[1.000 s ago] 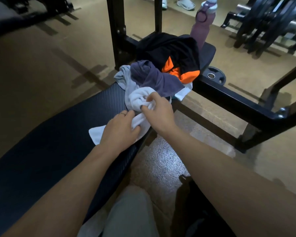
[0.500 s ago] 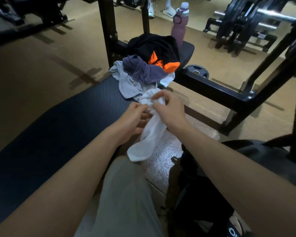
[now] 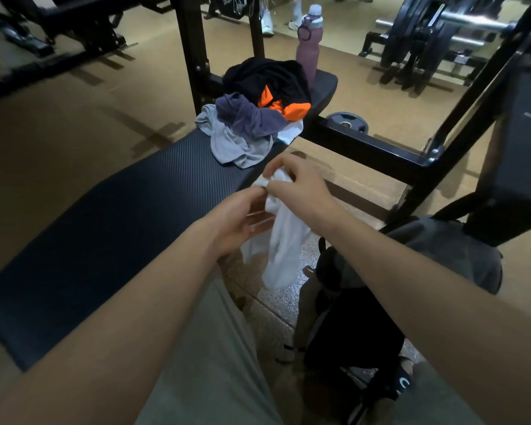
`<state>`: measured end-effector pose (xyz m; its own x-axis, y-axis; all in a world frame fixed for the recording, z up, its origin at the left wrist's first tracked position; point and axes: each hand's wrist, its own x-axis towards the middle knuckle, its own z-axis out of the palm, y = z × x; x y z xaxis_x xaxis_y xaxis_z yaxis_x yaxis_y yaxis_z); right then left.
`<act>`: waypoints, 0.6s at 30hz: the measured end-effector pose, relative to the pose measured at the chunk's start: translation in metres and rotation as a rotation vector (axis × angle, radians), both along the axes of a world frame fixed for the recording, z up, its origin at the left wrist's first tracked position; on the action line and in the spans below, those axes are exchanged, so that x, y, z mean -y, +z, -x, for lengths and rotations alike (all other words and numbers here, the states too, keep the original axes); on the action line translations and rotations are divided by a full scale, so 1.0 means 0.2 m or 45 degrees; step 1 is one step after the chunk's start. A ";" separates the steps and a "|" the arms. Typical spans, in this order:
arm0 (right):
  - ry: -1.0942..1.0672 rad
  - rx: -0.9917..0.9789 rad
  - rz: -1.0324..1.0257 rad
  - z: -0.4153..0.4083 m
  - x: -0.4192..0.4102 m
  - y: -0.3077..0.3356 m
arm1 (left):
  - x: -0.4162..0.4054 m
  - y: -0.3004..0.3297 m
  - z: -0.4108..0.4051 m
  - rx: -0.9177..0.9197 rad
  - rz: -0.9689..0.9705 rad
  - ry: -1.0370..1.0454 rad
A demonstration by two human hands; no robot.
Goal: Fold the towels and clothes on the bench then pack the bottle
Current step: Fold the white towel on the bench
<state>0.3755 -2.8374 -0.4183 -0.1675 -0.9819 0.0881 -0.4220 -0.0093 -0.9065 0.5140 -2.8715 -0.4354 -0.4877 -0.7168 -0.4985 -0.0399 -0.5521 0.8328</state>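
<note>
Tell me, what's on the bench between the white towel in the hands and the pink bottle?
In the head view, a heap of clothes: a light grey garment, a purple one, then a black-and-orange one nearest the bottle.

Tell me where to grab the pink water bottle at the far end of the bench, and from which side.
Grip the pink water bottle around its straight body below the lid, coming from its right, the open side. It stands upright at the far end of the bench, with the black and orange garment heaped against its lower left, so that side looks crowded. The loop at the lid may also serve.
</note>
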 end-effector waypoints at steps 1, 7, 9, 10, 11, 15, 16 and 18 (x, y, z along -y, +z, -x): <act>0.020 -0.004 -0.005 0.00 -0.01 0.01 | 0.00 0.01 -0.01 -0.020 0.008 0.018; 0.074 0.040 -0.012 -0.04 0.05 0.04 | 0.03 -0.03 -0.07 -0.082 0.000 0.162; 0.073 0.141 -0.019 -0.07 0.10 0.05 | 0.06 -0.03 -0.09 -0.108 -0.007 0.158; 0.063 0.186 -0.029 -0.08 0.13 0.07 | 0.08 -0.02 -0.10 -0.125 -0.007 0.168; 0.048 0.221 -0.042 -0.09 0.16 0.08 | 0.10 -0.02 -0.11 -0.143 -0.005 0.198; -0.023 0.285 -0.128 -0.10 0.25 0.08 | 0.20 0.02 -0.19 -0.192 0.064 0.357; -0.045 0.240 -0.157 -0.09 0.26 0.07 | 0.21 0.03 -0.21 -0.182 0.107 0.373; -0.084 0.124 -0.237 -0.08 0.28 0.01 | 0.22 0.05 -0.25 -0.135 0.211 0.394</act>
<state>0.3925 -2.8928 -0.4153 -0.2305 -0.9664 -0.1137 -0.3265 0.1869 -0.9265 0.5644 -2.9148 -0.4264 -0.2779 -0.9052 -0.3216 0.1992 -0.3818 0.9025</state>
